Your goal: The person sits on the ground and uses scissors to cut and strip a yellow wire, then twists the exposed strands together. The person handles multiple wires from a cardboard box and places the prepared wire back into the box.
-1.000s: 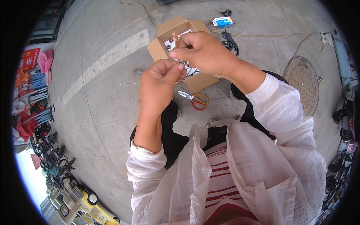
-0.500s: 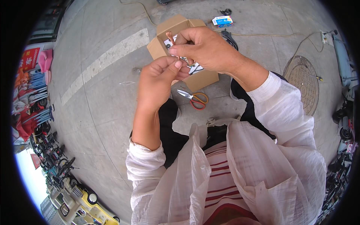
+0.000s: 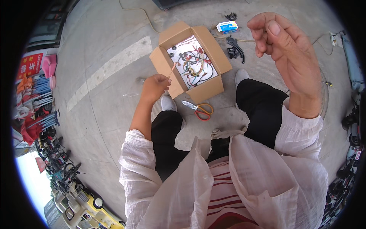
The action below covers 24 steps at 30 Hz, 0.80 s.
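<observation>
My left hand point(image 3: 155, 88) is closed in a pinch on a thin copper wire point(image 3: 172, 71). The wire points up from the fingertips, over the near left flap of a cardboard box point(image 3: 207, 89). Raised to the right of the box, my right hand point(image 3: 288, 49) has loosely bent fingers, somewhat apart, and I see nothing between them. Inside the box lie several coloured wires point(image 3: 194, 65) and small dark parts on a white bottom. A pair of scissors point(image 3: 201, 110) with one red and one orange handle lies on the ground in front of the box.
Right of the box are a black lever-like part point(image 3: 237, 47) and a small blue-and-white carton point(image 3: 227, 26). A yellowish cable point(image 3: 146, 15) runs along the ground behind. My shoes point(image 3: 167, 103) flank the scissors. A yellow vehicle point(image 3: 93, 210) stands at lower left.
My hands, together over the box before, are now apart. The right one has let go of the copper wire and swung right; the left has lowered slightly with the wire. The box's contents are uncovered.
</observation>
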### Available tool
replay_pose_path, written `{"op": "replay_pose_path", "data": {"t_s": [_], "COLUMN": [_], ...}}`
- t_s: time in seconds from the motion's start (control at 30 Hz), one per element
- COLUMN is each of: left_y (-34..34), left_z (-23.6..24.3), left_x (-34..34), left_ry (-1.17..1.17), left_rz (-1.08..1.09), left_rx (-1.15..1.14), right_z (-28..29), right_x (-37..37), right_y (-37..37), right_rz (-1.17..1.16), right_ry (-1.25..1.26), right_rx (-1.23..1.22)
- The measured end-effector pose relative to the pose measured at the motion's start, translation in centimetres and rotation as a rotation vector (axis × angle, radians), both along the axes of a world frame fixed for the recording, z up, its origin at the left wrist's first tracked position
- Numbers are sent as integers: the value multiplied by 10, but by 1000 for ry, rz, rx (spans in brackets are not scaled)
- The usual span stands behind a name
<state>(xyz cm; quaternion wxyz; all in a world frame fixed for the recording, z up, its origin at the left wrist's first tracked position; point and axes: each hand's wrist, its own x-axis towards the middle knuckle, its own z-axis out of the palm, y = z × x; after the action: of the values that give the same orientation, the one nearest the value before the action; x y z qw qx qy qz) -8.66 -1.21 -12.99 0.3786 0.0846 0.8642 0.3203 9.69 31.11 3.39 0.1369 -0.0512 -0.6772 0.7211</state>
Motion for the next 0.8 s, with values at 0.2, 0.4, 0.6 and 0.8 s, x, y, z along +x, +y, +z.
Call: {"op": "replay_pose_path", "data": {"t_s": [0.2,0.4,0.6,0.8], "left_y": [29,72,135,173], "left_z": [-106,-220,-259,-269], "left_x": [-49,-92,-161,-179], "left_ry": [-138,-82,196,387], "left_rz": [114,68,-88,-199], "left_rx": [-33,-147,-341,-547], "right_z": [-117,-285,-326,-331], "right_x": [7,21,15,15], "right_y": [77,97,115,129], "right_rz": [-125,-364,-353,-394], "right_ry": [-261,-669,-861,-923], "right_rx": [-255,-477,-449,-407]}}
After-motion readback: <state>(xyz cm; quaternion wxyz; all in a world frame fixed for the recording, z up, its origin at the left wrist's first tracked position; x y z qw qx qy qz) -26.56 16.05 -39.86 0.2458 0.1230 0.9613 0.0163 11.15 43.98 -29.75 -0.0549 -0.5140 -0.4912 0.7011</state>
